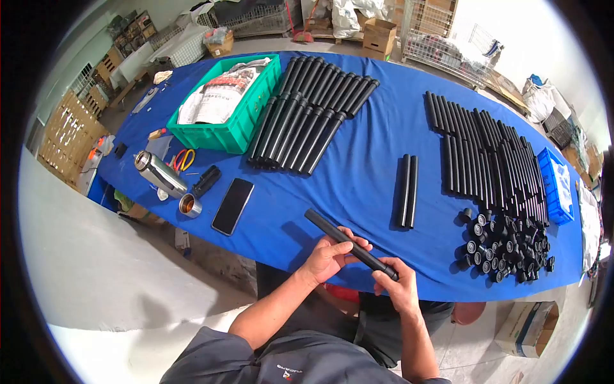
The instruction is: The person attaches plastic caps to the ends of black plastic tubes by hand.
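A black tube (pixel 332 230) slants over the front edge of the blue-covered table, held between both hands. My left hand (pixel 331 257) is wrapped round its middle, thumb on top. At the tube's lower right end, my right hand (pixel 398 283) grips a black end piece. Two black tubes (pixel 409 192) lie side by side just beyond my right hand. Farther right are rows of plain black tubes (pixel 480 153), with a heap of black caps (pixel 505 249) in front of them. Capped tubes (pixel 307 115) are stacked at the back, left of centre.
A green crate (pixel 217 137) holding printed paper stands at the back left. Near it are a steel flask (pixel 160 174), a metal cup (pixel 190 205), scissors (pixel 185 159) and a phone (pixel 233 206). A blue basket (pixel 556 185) sits at the right edge.
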